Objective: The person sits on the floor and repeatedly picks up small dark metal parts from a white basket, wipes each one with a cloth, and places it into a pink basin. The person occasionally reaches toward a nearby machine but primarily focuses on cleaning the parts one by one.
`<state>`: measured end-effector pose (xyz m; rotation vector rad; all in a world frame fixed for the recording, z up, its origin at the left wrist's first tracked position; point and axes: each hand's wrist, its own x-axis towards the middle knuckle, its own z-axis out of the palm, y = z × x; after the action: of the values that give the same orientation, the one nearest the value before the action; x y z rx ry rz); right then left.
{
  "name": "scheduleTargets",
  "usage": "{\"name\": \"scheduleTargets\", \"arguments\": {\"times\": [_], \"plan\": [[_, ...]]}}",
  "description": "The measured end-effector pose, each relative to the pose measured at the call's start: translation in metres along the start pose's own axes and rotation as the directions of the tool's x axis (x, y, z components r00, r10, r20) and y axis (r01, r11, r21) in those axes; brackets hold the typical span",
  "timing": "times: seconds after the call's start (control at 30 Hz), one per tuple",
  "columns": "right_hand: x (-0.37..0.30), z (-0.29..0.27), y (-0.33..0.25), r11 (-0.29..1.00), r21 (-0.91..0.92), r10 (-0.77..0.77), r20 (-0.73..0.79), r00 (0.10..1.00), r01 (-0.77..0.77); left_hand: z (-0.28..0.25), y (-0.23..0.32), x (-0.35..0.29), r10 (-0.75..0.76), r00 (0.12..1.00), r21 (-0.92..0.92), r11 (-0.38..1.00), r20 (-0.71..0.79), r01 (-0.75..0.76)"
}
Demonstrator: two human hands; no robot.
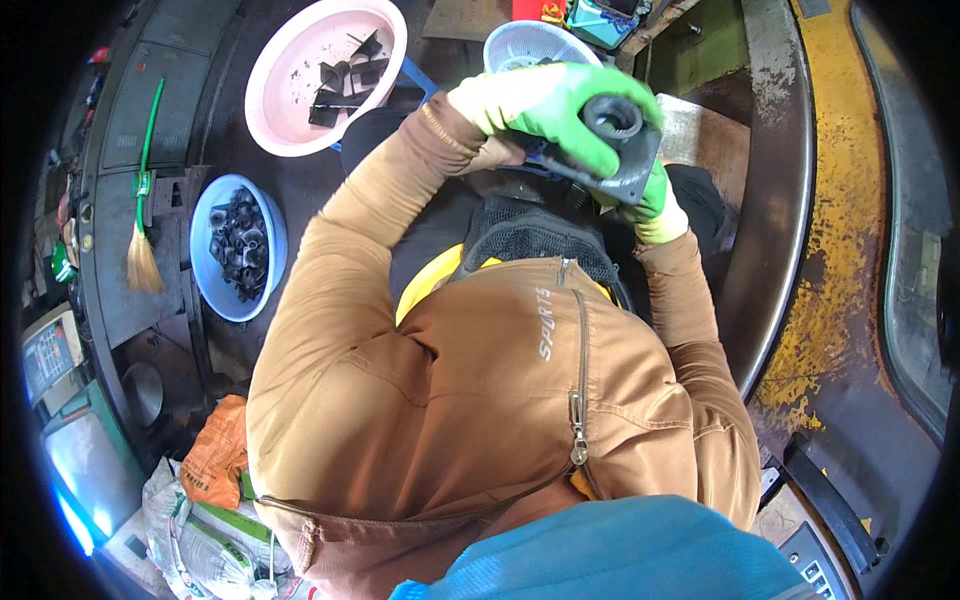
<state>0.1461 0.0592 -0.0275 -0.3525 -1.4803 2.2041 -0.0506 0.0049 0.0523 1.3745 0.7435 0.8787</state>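
Observation:
Both my hands wear green and pale yellow gloves. They hold up a dark moulded part with a flat squarish flange and a round collar with a hole, a black flanged piece (pixel 630 172). My left hand (pixel 550 105) wraps over its far left side, the fingers curled around the collar. Lower at its right edge, my right hand (pixel 655 200) grips the flange from beneath, its fingers mostly hidden behind the piece. Beyond the hands stands a pale blue mesh basket (pixel 535 38), its contents mostly covered by my left glove.
A pink basin (pixel 268 95) with several dark pieces stands far left. Nearer is a blue basin (pixel 205 265) full of small black parts. A green-handled broom (pixel 145 200) leans against grey cabinets. Sacks (pixel 215 540) lie at the near left. A worn yellow machine (pixel 820 230) borders the right.

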Motion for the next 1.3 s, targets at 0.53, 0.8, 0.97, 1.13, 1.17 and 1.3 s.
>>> {"name": "scheduleTargets", "arguments": {"times": [0.53, 0.8, 0.97, 1.13, 1.17, 1.3], "plan": [[0.002, 0.019, -0.015, 0.559, -0.814, -0.315, -0.034, 0.949, 0.156, 0.030, -0.021, 0.002, 0.512, 0.776, 0.475, 0.822, -0.369, -0.316], [-0.013, 0.004, -0.020, 0.939, -0.343, -0.001, -0.055, 0.998, -0.018, 0.027, -0.019, -0.005, 0.388, 0.875, 0.402, 0.879, -0.291, -0.256], [-0.013, -0.004, -0.017, 0.961, 0.172, 0.220, 0.010, 0.975, -0.219, 0.024, -0.021, -0.006, 0.351, 0.914, 0.327, 0.904, -0.201, -0.275], [-0.013, 0.002, -0.018, 0.979, 0.080, 0.183, 0.036, 0.983, -0.185, 0.026, -0.019, -0.004, 0.272, 0.949, 0.268, 0.937, -0.162, -0.223], [-0.009, 0.006, -0.016, 0.993, -0.059, 0.097, -0.018, 0.995, -0.098, 0.027, -0.018, -0.003, 0.290, 0.929, 0.284, 0.933, -0.229, -0.221], [0.008, 0.023, -0.012, 0.647, -0.741, -0.362, -0.090, 0.928, 0.181, 0.035, -0.014, 0.001, 0.468, 0.776, 0.445, 0.853, -0.423, -0.272]]}}
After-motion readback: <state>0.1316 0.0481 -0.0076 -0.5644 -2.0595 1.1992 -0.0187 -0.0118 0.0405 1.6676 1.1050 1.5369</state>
